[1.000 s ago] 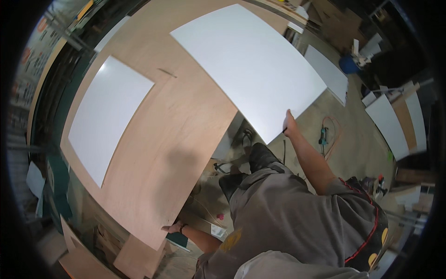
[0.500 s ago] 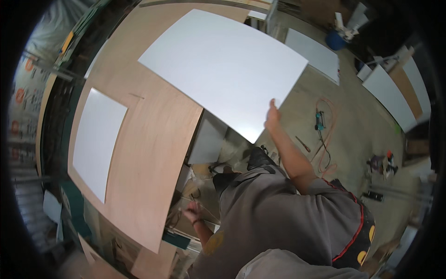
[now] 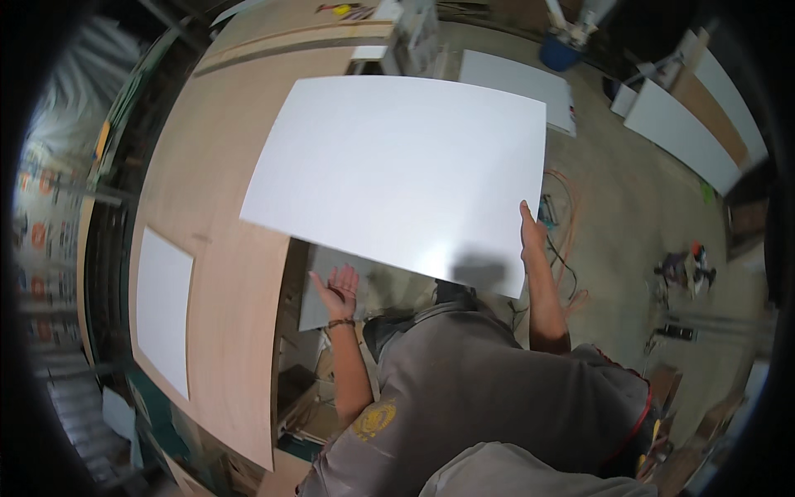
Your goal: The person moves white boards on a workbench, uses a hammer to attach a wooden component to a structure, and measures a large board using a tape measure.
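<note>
A large white panel [image 3: 389, 174] lies partly over the wooden worktable [image 3: 228, 306] and juts out past its right edge. My right hand [image 3: 532, 236] grips the panel's right edge near its near corner, thumb on top; the other fingers are hidden underneath. Below the panel's near edge, my left hand [image 3: 338, 291] is raised with the palm up and the fingers spread, holding nothing. It is beside the table's edge, apart from the panel. A smaller white panel [image 3: 166, 311] rests flat on the left part of the table.
Another white panel [image 3: 522, 87] lies on the floor beyond the table. A blue bucket [image 3: 560, 55] with offcuts stands at the far right, near leaning boards [image 3: 683, 137]. An orange hose [image 3: 571, 215] and tools [image 3: 687, 269] lie on the floor to the right.
The large panel has turned and come nearer, its near edge now facing me more squarely. My right hand has kept its grip. My left hand has risen from low beside the table toward the panel.
</note>
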`<control>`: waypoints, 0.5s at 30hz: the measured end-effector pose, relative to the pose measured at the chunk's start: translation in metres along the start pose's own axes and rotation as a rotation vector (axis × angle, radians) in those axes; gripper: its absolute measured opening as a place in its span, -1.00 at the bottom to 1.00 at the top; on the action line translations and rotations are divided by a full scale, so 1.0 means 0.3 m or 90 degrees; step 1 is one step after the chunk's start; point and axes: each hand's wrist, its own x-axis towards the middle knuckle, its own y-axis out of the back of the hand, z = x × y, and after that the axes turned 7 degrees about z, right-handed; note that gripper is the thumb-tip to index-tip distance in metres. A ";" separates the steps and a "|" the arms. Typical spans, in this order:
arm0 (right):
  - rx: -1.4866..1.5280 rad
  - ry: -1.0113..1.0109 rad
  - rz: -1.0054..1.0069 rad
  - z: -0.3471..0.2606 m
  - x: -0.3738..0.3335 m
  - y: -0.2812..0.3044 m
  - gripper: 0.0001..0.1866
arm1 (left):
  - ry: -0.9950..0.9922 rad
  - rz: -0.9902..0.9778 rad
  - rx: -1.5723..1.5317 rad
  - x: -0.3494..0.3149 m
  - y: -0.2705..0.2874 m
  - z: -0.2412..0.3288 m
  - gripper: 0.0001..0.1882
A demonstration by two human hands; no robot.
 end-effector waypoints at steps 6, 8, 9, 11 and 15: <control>-0.135 0.150 0.146 -0.120 0.128 0.419 0.11 | 0.098 0.084 0.073 0.069 -0.327 -0.152 0.13; -0.193 0.261 0.210 -0.227 0.087 0.569 0.09 | 0.111 0.123 0.201 0.037 -0.394 -0.243 0.15; -0.255 0.238 0.265 -0.242 0.142 0.667 0.07 | 0.126 0.047 0.158 0.037 -0.402 -0.301 0.15; -0.335 0.148 0.300 -0.319 0.118 0.779 0.05 | 0.185 0.014 0.132 0.020 -0.418 -0.398 0.13; -0.382 0.062 0.389 -0.510 0.060 0.895 0.08 | 0.299 0.063 0.204 0.001 -0.635 -0.588 0.09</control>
